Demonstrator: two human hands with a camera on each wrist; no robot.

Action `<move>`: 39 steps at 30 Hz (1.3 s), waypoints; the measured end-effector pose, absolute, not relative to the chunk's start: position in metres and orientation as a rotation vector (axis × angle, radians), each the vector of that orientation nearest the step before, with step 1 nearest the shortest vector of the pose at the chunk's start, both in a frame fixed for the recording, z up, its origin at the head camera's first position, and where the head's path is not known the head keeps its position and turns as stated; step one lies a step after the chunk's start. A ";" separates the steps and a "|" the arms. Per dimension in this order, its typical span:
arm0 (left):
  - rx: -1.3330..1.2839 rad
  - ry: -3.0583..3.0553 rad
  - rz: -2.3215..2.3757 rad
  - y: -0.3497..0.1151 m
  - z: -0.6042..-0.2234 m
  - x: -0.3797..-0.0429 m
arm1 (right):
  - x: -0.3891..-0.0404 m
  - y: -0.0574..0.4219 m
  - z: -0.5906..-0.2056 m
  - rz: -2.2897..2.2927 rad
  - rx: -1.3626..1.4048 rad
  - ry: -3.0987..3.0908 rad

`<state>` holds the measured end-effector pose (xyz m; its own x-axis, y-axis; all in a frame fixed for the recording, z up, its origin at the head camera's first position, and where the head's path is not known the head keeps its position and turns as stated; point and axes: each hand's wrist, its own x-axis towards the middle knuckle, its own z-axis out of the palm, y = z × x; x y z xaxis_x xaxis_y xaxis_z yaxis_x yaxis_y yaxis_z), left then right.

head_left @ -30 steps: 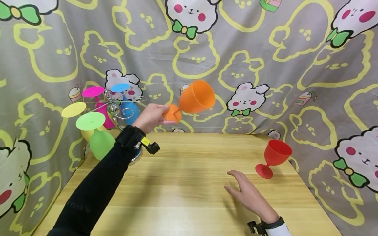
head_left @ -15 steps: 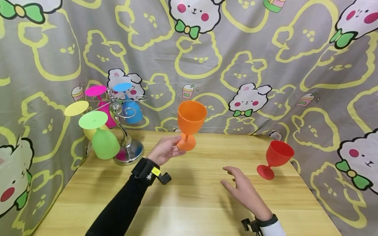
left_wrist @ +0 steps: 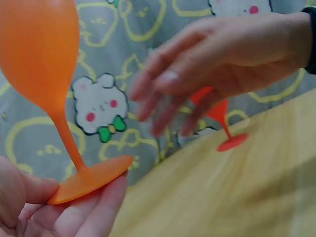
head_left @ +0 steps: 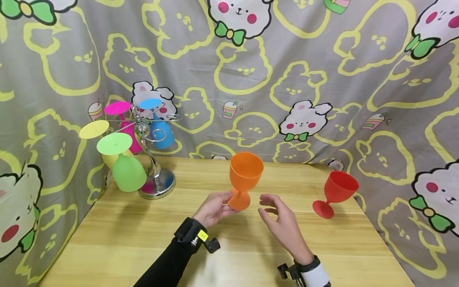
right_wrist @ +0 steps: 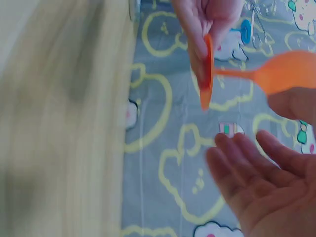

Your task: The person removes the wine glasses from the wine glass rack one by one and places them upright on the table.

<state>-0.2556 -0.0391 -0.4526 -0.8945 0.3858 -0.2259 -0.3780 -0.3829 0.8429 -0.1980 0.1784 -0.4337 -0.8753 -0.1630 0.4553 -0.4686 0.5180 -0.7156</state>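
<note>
My left hand (head_left: 214, 209) pinches the round foot of an orange goblet (head_left: 246, 171), thumb on top and fingers beneath. The goblet is held upright above the table, its bowl uppermost, as the left wrist view also shows. Just to its right is my right hand (head_left: 283, 223), fingers loosely bent and holding nothing. In the right wrist view the right palm (right_wrist: 266, 192) faces the orange goblet, with a gap between the fingers and its foot. A red goblet (head_left: 340, 187) stands on the table farther right.
At the left stands a chrome rack (head_left: 157, 185) with green (head_left: 129, 173), yellow (head_left: 94, 129), pink (head_left: 118, 107) and blue (head_left: 161, 133) goblets hanging upside down. One wire loop (head_left: 155, 135) has no goblet. A patterned curtain (head_left: 201, 59) encloses the wooden table (head_left: 107, 247).
My left hand has brought the orange goblet away from the rack, down and to the right, turning it from tilted to upright. My right hand has shifted slightly left towards it.
</note>
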 end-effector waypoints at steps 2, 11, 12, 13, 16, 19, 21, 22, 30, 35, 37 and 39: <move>0.007 1.382 2.293 -0.034 -0.459 -0.252 | -0.196 0.171 -0.431 1.388 0.558 -2.378; 0.026 1.332 2.335 -0.017 -0.472 -0.234 | -0.193 0.150 -0.438 1.553 0.536 -2.288; 0.024 1.327 2.339 -0.016 -0.473 -0.232 | -0.196 0.150 -0.442 1.542 0.519 -2.290; 0.025 1.325 2.343 -0.015 -0.473 -0.231 | -0.198 0.150 -0.447 1.531 0.498 -2.292; 0.016 1.310 2.359 -0.011 -0.475 -0.228 | -0.203 0.151 -0.459 1.500 0.432 -2.299; 0.013 1.306 2.377 -0.008 -0.478 -0.225 | -0.205 0.151 -0.463 1.488 0.389 -2.296; 0.017 1.307 2.387 -0.005 -0.480 -0.224 | -0.205 0.151 -0.464 1.486 0.369 -2.293; 0.010 1.304 2.387 -0.003 -0.481 -0.223 | -0.205 0.151 -0.464 1.493 0.360 -2.287; 0.006 1.289 2.404 0.005 -0.483 -0.219 | -0.205 0.152 -0.464 1.460 0.294 -2.273; -0.003 1.282 2.394 0.005 -0.483 -0.218 | -0.205 0.154 -0.463 1.492 0.282 -2.283; 0.002 1.305 2.383 0.005 -0.484 -0.218 | -0.205 0.155 -0.462 1.497 0.289 -2.276; 0.010 1.369 2.363 0.004 -0.484 -0.219 | -0.205 0.158 -0.462 1.489 0.298 -2.263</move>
